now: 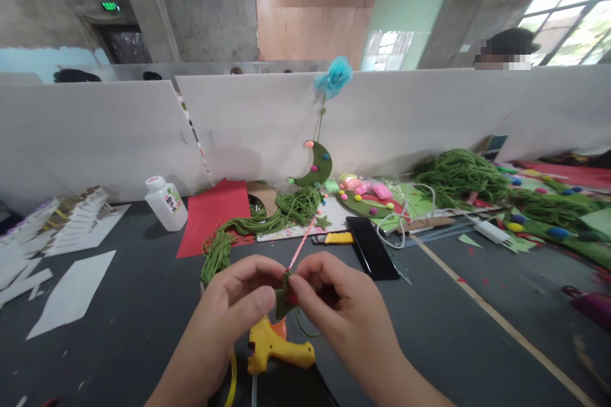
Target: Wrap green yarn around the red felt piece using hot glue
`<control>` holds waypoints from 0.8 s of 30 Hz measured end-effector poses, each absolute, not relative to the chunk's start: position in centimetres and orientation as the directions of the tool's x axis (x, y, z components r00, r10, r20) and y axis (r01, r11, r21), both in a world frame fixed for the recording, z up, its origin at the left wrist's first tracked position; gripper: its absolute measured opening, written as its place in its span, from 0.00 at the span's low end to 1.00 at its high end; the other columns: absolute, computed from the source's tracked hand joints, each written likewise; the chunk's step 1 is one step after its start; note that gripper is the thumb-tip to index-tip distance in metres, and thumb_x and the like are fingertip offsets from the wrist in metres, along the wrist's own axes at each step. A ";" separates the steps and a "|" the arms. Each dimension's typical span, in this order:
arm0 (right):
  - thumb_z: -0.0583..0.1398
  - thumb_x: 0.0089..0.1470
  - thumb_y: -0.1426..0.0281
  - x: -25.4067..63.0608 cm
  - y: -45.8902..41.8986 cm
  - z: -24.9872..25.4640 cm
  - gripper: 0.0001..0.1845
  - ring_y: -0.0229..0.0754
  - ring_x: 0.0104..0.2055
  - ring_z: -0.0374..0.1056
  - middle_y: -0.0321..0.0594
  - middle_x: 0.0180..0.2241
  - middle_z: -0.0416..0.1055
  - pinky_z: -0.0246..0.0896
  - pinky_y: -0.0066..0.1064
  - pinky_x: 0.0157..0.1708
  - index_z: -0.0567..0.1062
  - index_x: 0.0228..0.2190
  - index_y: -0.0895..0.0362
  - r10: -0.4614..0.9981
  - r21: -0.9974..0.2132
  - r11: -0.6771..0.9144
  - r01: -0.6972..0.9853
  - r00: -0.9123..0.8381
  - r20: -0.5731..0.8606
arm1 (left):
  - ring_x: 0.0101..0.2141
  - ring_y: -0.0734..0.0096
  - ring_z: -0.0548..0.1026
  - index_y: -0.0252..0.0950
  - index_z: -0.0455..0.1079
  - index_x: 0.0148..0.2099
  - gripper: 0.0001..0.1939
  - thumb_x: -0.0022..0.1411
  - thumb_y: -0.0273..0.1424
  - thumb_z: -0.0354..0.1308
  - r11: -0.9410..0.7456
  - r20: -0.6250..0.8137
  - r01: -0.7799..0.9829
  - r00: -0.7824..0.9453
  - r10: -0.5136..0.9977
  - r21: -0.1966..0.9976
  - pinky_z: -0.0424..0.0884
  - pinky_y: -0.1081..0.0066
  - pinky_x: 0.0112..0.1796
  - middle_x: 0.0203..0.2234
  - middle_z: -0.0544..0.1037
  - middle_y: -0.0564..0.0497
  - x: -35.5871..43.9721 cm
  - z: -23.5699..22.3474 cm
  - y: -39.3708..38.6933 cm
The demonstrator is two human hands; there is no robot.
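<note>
Between both hands, just above the table, is a small green felt piece (283, 305) with a bit of red at its right side. The fingertips of my left hand (233, 296) close on its upper left edge. My right hand (337, 292) pinches it from the right, thumb in front. A pink-and-white striped cord (302, 243) rises from the top of the felt toward small beads. Below my hands lies a yellow hot glue gun (281, 346), partly over something dark. A green felt star (324, 222) lies just beyond my hands.
Behind are a green felt moon (323, 165) with pom-poms, a blue flower (335, 76), green yarn (296, 206) and red felt (214, 213). A phone (371, 247), yellow cutter (338, 238), white bottle (165, 205) and charger (491, 231) surround my hands. A white partition (258, 121) stands behind.
</note>
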State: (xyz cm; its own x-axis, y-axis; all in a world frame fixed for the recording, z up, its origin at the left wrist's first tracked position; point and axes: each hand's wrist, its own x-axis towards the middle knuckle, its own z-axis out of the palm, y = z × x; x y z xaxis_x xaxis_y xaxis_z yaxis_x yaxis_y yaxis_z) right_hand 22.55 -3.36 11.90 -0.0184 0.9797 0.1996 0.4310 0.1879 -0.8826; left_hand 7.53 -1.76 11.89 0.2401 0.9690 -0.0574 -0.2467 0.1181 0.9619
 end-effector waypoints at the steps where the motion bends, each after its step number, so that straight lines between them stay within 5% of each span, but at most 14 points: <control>1: 0.56 0.54 0.66 22.5 -3.4 11.9 0.09 0.36 0.20 0.61 0.34 0.18 0.68 0.54 0.26 0.21 0.69 0.24 0.55 0.981 -0.899 0.182 0.399 -0.016 0.191 | 0.30 0.63 0.76 0.36 0.79 0.32 0.10 0.45 0.35 0.68 0.118 -0.059 -0.274 0.216 0.975 0.954 0.72 0.70 0.32 0.26 0.80 0.48 7.7 11.8 -1.9; 6: 0.56 0.53 0.67 22.5 -3.6 12.2 0.08 0.35 0.20 0.59 0.32 0.18 0.64 0.52 0.25 0.21 0.69 0.24 0.55 0.985 -0.941 0.171 0.293 -0.037 0.168 | 0.22 0.71 0.72 0.37 0.76 0.27 0.04 0.49 0.32 0.67 0.121 -0.096 -0.247 0.110 0.989 0.961 0.69 0.74 0.23 0.20 0.75 0.53 8.4 11.1 -2.0; 12: 0.57 0.52 0.68 22.6 -3.8 12.4 0.05 0.34 0.18 0.53 0.28 0.16 0.57 0.47 0.25 0.19 0.71 0.27 0.54 0.979 -0.923 0.203 0.326 -0.033 0.203 | 0.26 0.72 0.73 0.38 0.78 0.27 0.03 0.49 0.31 0.67 0.026 -0.012 -0.168 0.086 0.996 0.985 0.71 0.77 0.28 0.23 0.77 0.53 8.0 11.3 -1.7; 24: 0.57 0.50 0.69 22.8 -3.8 13.3 0.07 0.35 0.22 0.56 0.31 0.19 0.61 0.50 0.26 0.22 0.71 0.23 0.55 0.980 -0.935 0.200 0.294 -0.063 0.190 | 0.25 0.73 0.70 0.38 0.76 0.25 0.04 0.50 0.30 0.66 0.025 -0.011 -0.152 0.094 0.996 0.988 0.68 0.78 0.28 0.22 0.75 0.55 8.0 11.8 -2.2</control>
